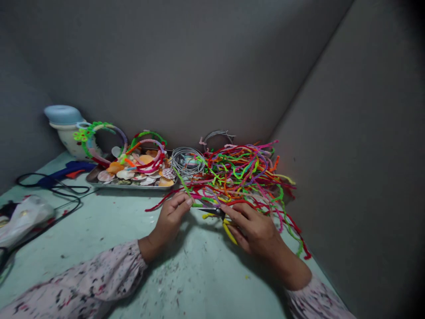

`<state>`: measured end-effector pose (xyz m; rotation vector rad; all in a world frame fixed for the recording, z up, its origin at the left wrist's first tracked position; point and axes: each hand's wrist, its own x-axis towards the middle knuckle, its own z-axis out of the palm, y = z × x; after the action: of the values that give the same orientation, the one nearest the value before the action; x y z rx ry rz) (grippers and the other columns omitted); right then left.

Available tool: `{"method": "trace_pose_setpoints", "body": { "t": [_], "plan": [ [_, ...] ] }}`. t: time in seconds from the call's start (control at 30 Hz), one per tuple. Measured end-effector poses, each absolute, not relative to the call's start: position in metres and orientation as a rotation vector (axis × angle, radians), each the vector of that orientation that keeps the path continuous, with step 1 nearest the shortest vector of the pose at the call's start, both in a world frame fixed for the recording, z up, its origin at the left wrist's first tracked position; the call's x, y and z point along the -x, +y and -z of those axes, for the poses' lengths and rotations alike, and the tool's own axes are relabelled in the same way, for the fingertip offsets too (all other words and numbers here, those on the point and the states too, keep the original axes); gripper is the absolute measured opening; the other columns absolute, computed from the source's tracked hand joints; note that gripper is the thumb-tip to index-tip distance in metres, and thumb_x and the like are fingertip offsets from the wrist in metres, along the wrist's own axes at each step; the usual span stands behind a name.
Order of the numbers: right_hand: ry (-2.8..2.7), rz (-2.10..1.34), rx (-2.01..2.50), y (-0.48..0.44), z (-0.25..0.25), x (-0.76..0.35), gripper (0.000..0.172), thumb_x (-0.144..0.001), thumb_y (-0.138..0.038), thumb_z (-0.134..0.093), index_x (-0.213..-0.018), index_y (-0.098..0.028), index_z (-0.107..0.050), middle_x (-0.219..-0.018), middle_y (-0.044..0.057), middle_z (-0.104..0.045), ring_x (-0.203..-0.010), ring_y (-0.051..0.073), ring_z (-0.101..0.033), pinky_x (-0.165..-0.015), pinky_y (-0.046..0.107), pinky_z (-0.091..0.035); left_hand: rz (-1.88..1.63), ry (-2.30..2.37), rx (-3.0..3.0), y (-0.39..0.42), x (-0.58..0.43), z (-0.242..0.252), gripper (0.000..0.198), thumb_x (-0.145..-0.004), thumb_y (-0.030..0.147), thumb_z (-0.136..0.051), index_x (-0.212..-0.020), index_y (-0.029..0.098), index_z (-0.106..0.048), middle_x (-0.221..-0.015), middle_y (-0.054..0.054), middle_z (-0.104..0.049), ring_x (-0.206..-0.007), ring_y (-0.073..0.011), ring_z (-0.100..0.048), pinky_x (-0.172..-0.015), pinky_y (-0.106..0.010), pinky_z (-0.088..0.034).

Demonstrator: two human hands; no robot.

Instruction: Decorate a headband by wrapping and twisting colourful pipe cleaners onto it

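Observation:
My left hand (172, 212) is closed, thumb and forefinger pinching a green pipe cleaner (183, 182) whose free end sticks up toward the wire coil. My right hand (255, 228) is wrapped round yellow-handled pliers (229, 232). Their dark, pointed jaws reach left toward the left fingertips, next to the held green piece; whether they grip it I cannot tell. Just behind both hands spreads a tangled heap of colourful pipe cleaners (239, 166), some strands passing close to the right fingers.
A metal tray (139, 187) holds seashells and pipe-cleaner-wrapped hoops (106, 126). Beside it lies a coil of grey wire (188, 161). At left are a blue glue gun (63, 174), a black cord (78, 201), a blue-lidded container (64, 116) and a plastic bag (28, 217). Grey walls enclose the table.

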<state>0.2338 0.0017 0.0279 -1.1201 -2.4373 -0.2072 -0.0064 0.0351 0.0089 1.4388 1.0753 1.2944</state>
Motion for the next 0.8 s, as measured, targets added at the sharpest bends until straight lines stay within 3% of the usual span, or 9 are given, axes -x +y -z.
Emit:
{"method": "trace_pose_setpoints", "body": {
  "t": [0.27, 0.8],
  "plan": [
    [-2.424, 0.295, 1.092, 0.0052, -0.0262, -0.2351, 0.041, -0.093, -0.017, -0.049, -0.134, -0.02, -0.052, -0.105, 0.011, -0.064, -0.085, 0.018, -0.062, -0.067, 0.028, -0.052, -1.272, 1.077, -1.477, 0.0361, 0.0075, -0.0053, 0.028, -0.085, 0.037, -0.054, -0.065, 0.018, -0.054, -0.067, -0.001, -0.045, -0.062, -0.0145, -0.038, -0.056, -0.029, -0.031],
    [-2.401, 0.193, 1.034, 0.01, -0.0212, -0.24, 0.044, -0.093, -0.016, -0.048, -0.137, -0.023, -0.049, -0.107, 0.011, -0.064, -0.09, 0.019, -0.063, -0.072, 0.03, -0.055, -1.263, 1.084, -1.488, 0.0356, 0.0068, -0.0056, 0.029, -0.085, 0.037, -0.054, -0.062, 0.019, -0.053, -0.065, -0.001, -0.045, -0.062, -0.0148, -0.04, -0.055, -0.028, -0.032]
  ]
}}
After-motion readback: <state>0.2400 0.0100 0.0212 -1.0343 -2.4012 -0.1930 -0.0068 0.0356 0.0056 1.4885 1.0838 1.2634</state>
